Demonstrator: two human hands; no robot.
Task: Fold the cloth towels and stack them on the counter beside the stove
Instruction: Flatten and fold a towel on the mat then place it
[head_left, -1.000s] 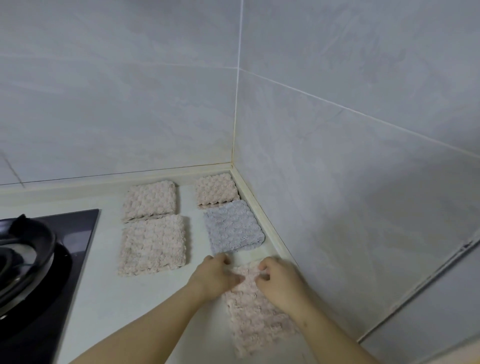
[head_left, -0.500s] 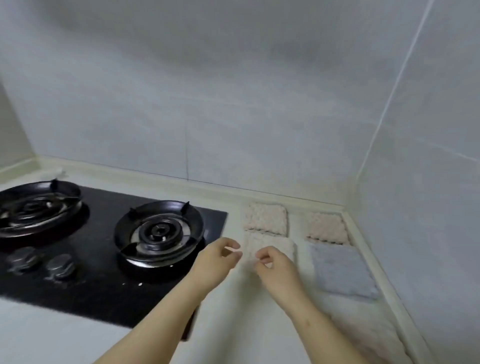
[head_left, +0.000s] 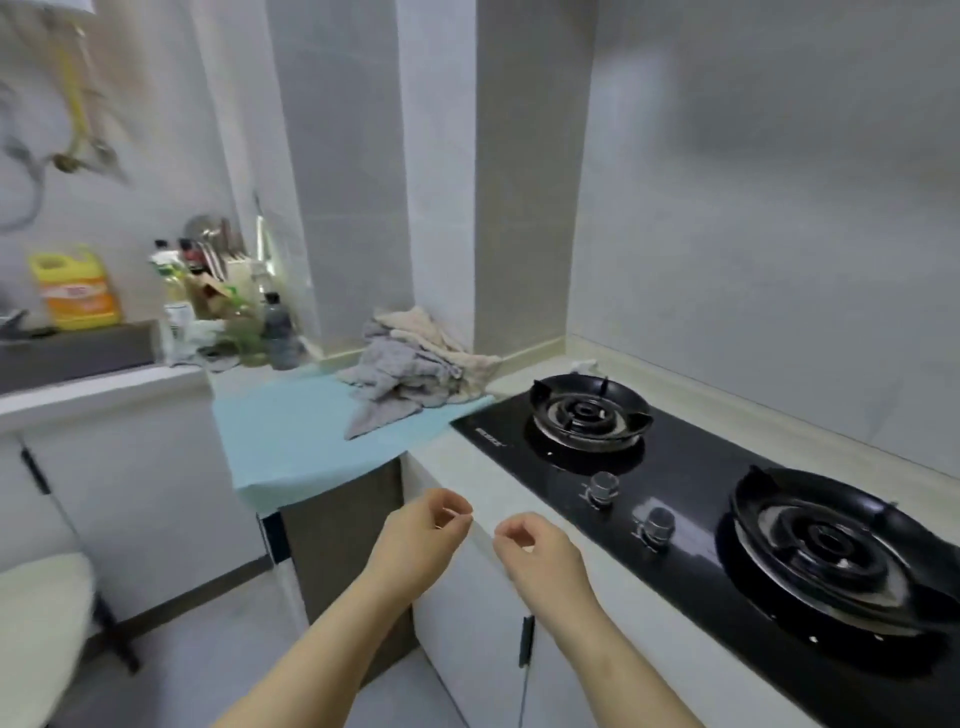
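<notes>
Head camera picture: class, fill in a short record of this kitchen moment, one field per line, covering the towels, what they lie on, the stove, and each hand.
towels: unfolded pile of towels, grey and beige, heaped in the corner by the wall
surface under pile: light blue mat
stove: black two-burner stove, right of the pile, nothing on either burner
left hand: empty, fingers loosely curled, in the air before the counter edge
right hand: empty, fingers loosely curled, beside the left
folded towels: none in view
</notes>
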